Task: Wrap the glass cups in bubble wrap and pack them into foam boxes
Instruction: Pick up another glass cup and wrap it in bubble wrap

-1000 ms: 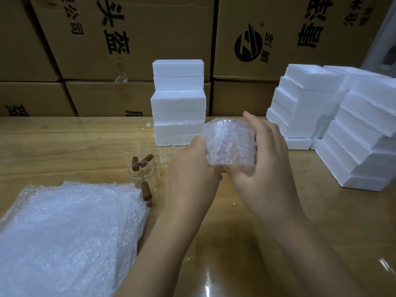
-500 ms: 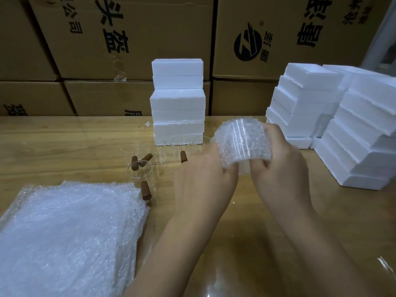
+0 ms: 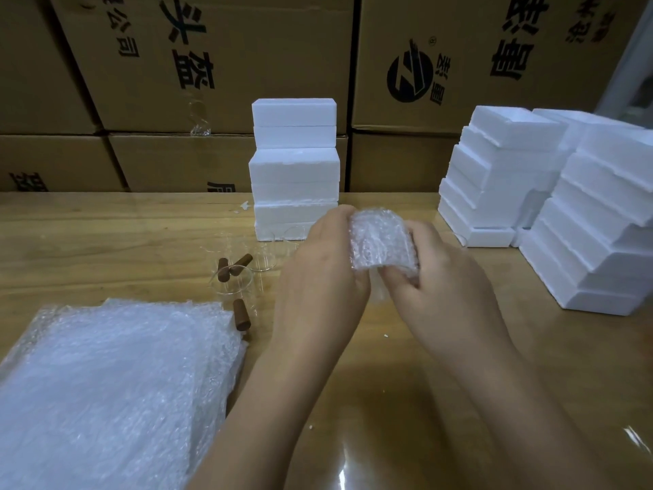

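Observation:
A glass cup wrapped in bubble wrap (image 3: pixel 383 240) is held above the wooden table (image 3: pixel 106 242) between both hands. My left hand (image 3: pixel 319 274) grips its left side with curled fingers. My right hand (image 3: pixel 438 281) grips the right side and lower edge, with fingertips tucked under the wrap. The glass inside is hidden by the wrap. A stack of bubble wrap sheets (image 3: pixel 106 390) lies at the front left. Clear glass cups (image 3: pixel 231 281) with brown handles stand left of my hands. Closed foam boxes (image 3: pixel 294 171) are stacked behind them.
Tall stacks of white foam box halves (image 3: pixel 597 221) fill the right side of the table. Brown cardboard cartons (image 3: pixel 219 65) form a wall along the far edge. A loose brown handle (image 3: pixel 241 314) lies beside the bubble wrap stack.
The wrapped cup has been turned between my hands and shifted slightly right. My right fingers moved from the cup's far side down to its lower edge.

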The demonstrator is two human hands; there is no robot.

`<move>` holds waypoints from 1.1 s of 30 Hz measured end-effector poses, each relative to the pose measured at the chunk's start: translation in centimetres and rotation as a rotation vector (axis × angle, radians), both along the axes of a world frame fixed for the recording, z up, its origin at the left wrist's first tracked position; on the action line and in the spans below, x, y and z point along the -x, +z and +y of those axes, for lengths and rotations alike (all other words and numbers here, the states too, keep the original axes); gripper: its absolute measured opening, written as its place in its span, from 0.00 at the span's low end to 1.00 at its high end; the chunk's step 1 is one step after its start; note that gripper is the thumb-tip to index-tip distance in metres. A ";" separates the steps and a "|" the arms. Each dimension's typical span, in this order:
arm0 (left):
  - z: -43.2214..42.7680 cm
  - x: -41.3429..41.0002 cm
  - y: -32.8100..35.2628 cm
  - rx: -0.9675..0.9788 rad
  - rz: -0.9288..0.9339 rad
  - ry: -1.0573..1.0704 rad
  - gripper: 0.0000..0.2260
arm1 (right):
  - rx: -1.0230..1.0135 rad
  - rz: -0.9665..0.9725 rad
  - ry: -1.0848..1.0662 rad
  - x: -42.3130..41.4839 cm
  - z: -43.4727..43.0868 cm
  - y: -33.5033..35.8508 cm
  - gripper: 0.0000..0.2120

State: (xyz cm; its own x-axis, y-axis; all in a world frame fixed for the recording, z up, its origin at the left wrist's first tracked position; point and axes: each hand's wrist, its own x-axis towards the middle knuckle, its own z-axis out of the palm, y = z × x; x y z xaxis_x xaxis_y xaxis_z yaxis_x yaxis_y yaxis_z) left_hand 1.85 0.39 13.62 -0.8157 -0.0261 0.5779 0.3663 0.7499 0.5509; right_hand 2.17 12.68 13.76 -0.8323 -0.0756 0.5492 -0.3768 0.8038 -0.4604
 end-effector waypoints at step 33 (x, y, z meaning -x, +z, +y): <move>-1.3 -1.5 1.8 -0.034 0.152 -0.597 0.27 | 0.488 -0.738 0.596 -1.0 2.5 2.7 0.16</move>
State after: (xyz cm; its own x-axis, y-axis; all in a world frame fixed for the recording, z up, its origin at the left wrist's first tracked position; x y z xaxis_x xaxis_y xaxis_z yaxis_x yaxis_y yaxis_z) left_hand 3.36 -0.96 15.43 -0.6043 0.3888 0.6955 0.7934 0.3743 0.4801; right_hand 3.16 15.18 16.45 -0.8728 -0.4881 0.0052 -0.1448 0.2487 -0.9577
